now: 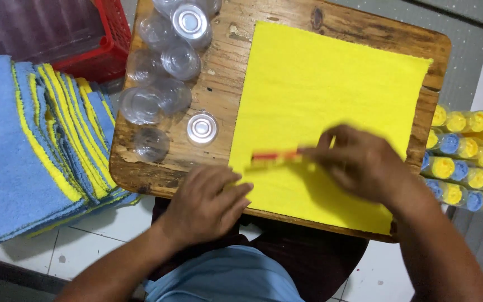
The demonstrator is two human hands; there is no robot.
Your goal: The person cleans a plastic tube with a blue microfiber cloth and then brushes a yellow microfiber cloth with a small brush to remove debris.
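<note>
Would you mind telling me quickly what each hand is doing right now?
Left hand: open, resting flat on the near corner of the yellow cloth.
Right hand: closed on a blurred red and yellow strip lying on the cloth.

Left of my hands, clear jars (163, 72) crowd the worktop (219, 78), two showing silvery ends. Further left lies a fanned stack of blue-and-yellow cloths (40, 145), with a red basket (104, 47) beyond it. To my right sit rows of yellow- and blue-capped bottles (468, 162).
</note>
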